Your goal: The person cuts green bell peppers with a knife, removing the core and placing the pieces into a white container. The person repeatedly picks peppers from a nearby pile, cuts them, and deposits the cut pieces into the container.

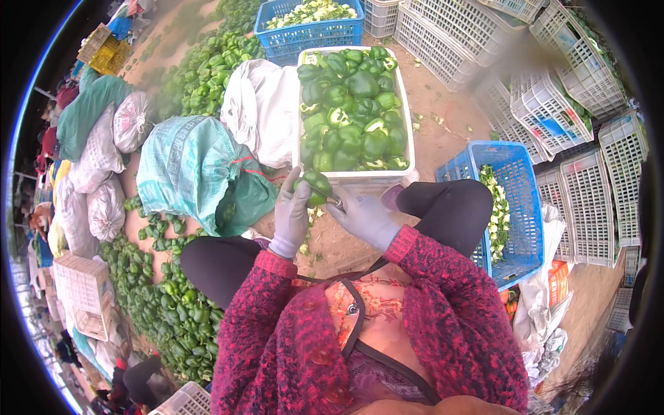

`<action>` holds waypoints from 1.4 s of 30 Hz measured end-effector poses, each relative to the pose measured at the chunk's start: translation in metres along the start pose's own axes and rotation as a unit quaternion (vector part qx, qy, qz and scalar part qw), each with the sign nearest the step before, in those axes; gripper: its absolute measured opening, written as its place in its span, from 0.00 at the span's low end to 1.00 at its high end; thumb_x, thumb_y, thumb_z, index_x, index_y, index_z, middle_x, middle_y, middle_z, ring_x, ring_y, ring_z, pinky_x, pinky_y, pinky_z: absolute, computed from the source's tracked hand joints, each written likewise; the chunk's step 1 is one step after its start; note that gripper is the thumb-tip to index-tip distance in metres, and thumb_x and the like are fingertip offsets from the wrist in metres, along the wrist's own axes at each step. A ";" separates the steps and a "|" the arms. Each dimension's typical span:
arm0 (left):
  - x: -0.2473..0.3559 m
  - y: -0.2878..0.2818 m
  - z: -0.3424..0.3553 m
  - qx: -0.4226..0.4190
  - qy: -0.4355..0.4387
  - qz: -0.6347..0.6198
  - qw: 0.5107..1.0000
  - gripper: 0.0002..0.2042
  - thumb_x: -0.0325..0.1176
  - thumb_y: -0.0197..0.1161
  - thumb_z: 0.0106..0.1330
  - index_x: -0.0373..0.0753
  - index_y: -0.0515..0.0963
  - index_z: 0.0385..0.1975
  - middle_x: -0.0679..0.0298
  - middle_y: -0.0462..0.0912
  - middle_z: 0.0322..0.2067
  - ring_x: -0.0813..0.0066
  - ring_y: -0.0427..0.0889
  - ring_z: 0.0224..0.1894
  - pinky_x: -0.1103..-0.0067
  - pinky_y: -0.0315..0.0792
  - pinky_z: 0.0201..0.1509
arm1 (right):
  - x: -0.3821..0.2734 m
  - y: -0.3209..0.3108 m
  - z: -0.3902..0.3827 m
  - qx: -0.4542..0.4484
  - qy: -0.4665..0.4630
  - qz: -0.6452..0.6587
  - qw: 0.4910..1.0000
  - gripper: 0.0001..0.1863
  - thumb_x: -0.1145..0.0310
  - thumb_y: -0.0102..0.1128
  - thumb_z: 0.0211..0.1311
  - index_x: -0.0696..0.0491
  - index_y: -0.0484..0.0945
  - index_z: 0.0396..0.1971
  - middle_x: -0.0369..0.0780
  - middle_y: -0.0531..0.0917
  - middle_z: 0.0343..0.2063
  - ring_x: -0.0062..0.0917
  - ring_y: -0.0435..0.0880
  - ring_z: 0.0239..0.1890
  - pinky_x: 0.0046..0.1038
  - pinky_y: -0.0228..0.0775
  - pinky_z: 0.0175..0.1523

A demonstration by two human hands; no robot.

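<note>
A green bell pepper [317, 188] is held up over the near edge of a white crate [413, 131]. My gloved left hand [290, 214] grips it from the left, fingers and thumb round its side. Close against its lower right side is my gloved right hand [366, 218], closed on a small metal tool [337, 203]. Only a bit of that tool shows; the fingers cover the rest. Green bell peppers [362, 85] fill the crate, several with pale cut spots where their stems were.
Blue crates with pale green trimmings stand behind [309, 43] and at my right [531, 221]. Loose peppers [173, 311] cover ground on my left. A teal sack [181, 169] and white sack [259, 104] lie left of the crate. White crates [449, 45] are stacked right.
</note>
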State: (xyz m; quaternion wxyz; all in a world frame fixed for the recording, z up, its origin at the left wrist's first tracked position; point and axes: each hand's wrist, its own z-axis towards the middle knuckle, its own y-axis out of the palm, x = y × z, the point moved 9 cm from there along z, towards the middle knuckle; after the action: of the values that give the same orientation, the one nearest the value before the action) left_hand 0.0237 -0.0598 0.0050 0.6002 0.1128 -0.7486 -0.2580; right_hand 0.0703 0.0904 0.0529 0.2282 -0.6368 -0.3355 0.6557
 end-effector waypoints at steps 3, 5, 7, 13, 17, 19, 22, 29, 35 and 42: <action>0.003 0.013 -0.001 -0.012 0.024 0.020 0.999 0.36 0.40 0.67 0.74 0.28 0.57 0.73 0.60 0.80 0.53 0.78 0.81 0.51 0.80 0.75 0.58 | 0.009 0.004 0.003 -0.024 0.026 -0.008 0.999 0.18 0.54 0.60 0.70 0.52 0.78 0.48 0.47 0.86 0.34 0.44 0.87 0.37 0.42 0.77 0.41; 0.014 0.024 -0.006 -0.014 0.071 0.096 0.993 0.34 0.40 0.65 0.75 0.29 0.58 0.73 0.61 0.81 0.53 0.78 0.81 0.51 0.81 0.74 0.58 | 0.018 0.009 0.004 -0.039 0.044 -0.001 0.998 0.18 0.54 0.60 0.70 0.53 0.78 0.48 0.47 0.86 0.34 0.43 0.87 0.37 0.41 0.77 0.41; 0.017 0.032 -0.006 -0.023 0.073 0.059 0.995 0.33 0.40 0.63 0.76 0.30 0.59 0.73 0.62 0.81 0.52 0.79 0.80 0.51 0.82 0.74 0.57 | 0.024 0.010 0.005 -0.035 0.045 0.012 0.998 0.19 0.55 0.62 0.69 0.54 0.78 0.49 0.46 0.87 0.35 0.41 0.87 0.37 0.39 0.77 0.41; 0.016 0.026 0.011 -0.003 0.034 0.128 0.991 0.34 0.40 0.63 0.76 0.29 0.59 0.74 0.62 0.81 0.53 0.81 0.79 0.50 0.84 0.73 0.52 | 0.022 -0.012 -0.005 -0.020 0.042 0.202 0.978 0.26 0.55 0.70 0.64 0.53 0.78 0.57 0.42 0.88 0.39 0.28 0.86 0.36 0.32 0.78 0.45; 0.002 0.037 0.012 -0.097 -0.061 0.192 0.975 0.39 0.42 0.66 0.73 0.28 0.56 0.75 0.62 0.81 0.53 0.81 0.79 0.49 0.85 0.72 0.51 | 0.016 -0.044 -0.004 0.032 0.021 0.136 0.990 0.33 0.53 0.74 0.59 0.52 0.76 0.61 0.43 0.86 0.46 0.28 0.86 0.43 0.32 0.78 0.51; -0.009 0.048 0.004 -0.170 -0.121 0.277 0.938 0.40 0.46 0.63 0.74 0.27 0.53 0.76 0.59 0.81 0.53 0.78 0.80 0.50 0.83 0.73 0.53 | 0.005 -0.042 0.000 -0.007 -0.032 0.205 0.978 0.37 0.51 0.77 0.56 0.52 0.75 0.63 0.43 0.85 0.49 0.30 0.86 0.47 0.32 0.77 0.54; 0.000 0.056 -0.002 -0.146 -0.076 0.242 0.956 0.37 0.50 0.58 0.76 0.27 0.58 0.74 0.58 0.82 0.52 0.77 0.80 0.47 0.82 0.74 0.52 | 0.007 -0.036 0.004 0.000 -0.033 0.165 0.986 0.40 0.50 0.79 0.53 0.53 0.75 0.62 0.43 0.85 0.50 0.31 0.85 0.51 0.32 0.76 0.57; 0.002 0.086 -0.005 -0.186 0.097 0.411 0.887 0.21 0.44 0.45 0.83 0.33 0.73 0.59 0.63 0.81 0.41 0.78 0.78 0.34 0.83 0.72 0.33 | 0.056 -0.009 0.006 -0.025 0.063 0.411 0.909 0.28 0.57 0.73 0.62 0.55 0.76 0.58 0.39 0.85 0.43 0.22 0.85 0.40 0.28 0.78 0.46; -0.078 0.067 0.029 0.040 -0.151 -0.164 0.974 0.16 0.45 0.52 0.80 0.38 0.74 0.51 0.58 0.83 0.43 0.74 0.76 0.29 0.82 0.67 0.27 | 0.116 -0.026 0.012 0.149 0.178 0.646 0.727 0.22 0.58 0.69 0.67 0.55 0.77 0.54 0.33 0.82 0.34 0.14 0.76 0.24 0.20 0.67 0.28; -0.088 0.043 0.063 0.058 -0.148 -0.221 0.962 0.20 0.49 0.53 0.78 0.39 0.74 0.55 0.55 0.80 0.53 0.66 0.83 0.45 0.74 0.76 0.40 | 0.199 -0.094 0.040 0.211 0.289 0.347 0.867 0.18 0.57 0.70 0.67 0.56 0.79 0.42 0.33 0.80 0.27 0.17 0.73 0.18 0.23 0.66 0.24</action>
State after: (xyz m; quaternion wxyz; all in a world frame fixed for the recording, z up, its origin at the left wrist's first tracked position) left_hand -0.0078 0.0343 -0.0562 0.4032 0.2704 -0.7993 -0.3541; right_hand 0.0021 0.2920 -0.0156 0.2014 -0.8096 0.1346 0.5347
